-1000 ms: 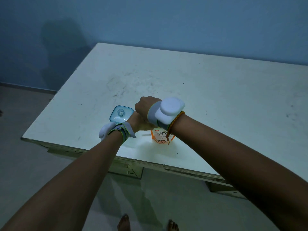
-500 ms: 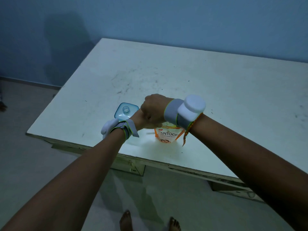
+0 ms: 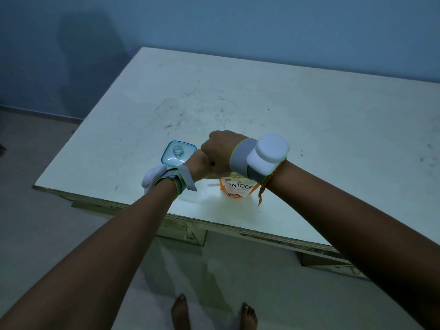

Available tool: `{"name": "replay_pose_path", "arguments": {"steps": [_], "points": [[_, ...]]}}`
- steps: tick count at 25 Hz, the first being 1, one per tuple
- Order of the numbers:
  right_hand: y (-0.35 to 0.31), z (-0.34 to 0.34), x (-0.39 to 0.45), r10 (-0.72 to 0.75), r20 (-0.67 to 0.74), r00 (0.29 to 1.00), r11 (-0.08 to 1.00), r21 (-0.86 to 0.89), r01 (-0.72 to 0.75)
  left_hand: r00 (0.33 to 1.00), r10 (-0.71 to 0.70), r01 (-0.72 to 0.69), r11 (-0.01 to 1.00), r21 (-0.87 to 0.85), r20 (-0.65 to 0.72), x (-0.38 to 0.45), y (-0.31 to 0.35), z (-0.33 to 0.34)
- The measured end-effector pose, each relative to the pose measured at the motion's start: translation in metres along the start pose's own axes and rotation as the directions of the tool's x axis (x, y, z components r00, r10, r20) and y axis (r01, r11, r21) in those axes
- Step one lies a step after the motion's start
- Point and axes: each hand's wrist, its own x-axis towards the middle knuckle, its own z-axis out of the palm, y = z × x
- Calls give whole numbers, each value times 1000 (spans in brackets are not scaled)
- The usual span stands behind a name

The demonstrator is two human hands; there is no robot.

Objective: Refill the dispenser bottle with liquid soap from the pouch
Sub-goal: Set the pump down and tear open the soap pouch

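Grip: both hands, left (image 3: pixel 202 164) and right (image 3: pixel 220 148), bunched over pouch (image 3: pixel 235 189) top, fingers hidden, hold unclear | pouch upright near bench (image 3: pixel 309 120) front edge | bottle (image 3: pixel 178 154) uncapped just left | advice: open spout away from bottle, keep pouch upright.

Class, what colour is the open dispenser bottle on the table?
Translucent light blue dispenser bottle, seen best in the head view.
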Motion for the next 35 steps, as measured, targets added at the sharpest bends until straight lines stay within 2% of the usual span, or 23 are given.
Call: {"name": "replay_pose_path", "arguments": {"steps": [4,7,11,14,18,23,26,30,33,35], "points": [[-4,-5,3,-35,31,999,999,0,35,999,-32,32,998,-45,10,-1,4,-2],[-1,-7,1,-7,10,1000,1000,-3,7,1000,6,-5,998,-63,3,-3,3,-2],[-3,-5,-1,-36,82,996,999,35,33,1000,1,-1,997,-77,-1,-2,1,-1],[-2,-6,-1,-51,54,997,999,1,51,1000,-8,7,994,-106,-3,-3,0,-2],[-1,-1,1,-87,23,996,995,43,86,999,-35,36,992,-120,7,-3,-2,-2],[13,-10,6,-85,-75,994,963,249,101,999,32,-29,929,-369,1,-7,-6,-5],[43,-13,15,63,-91,994,932,361,-26,997,45,-14,910,-415,66,-9,-7,-6],[90,12,27,209,74,975,939,265,-221,991,81,-25,894,-447,108,-8,-6,-9],[111,47,34,263,201,943,919,246,-309,987,97,-31,896,-442,128,-6,-7,-10],[115,71,39,287,215,933,911,241,-336,982,116,-37,889,-457,147,-5,-8,-9]]}}
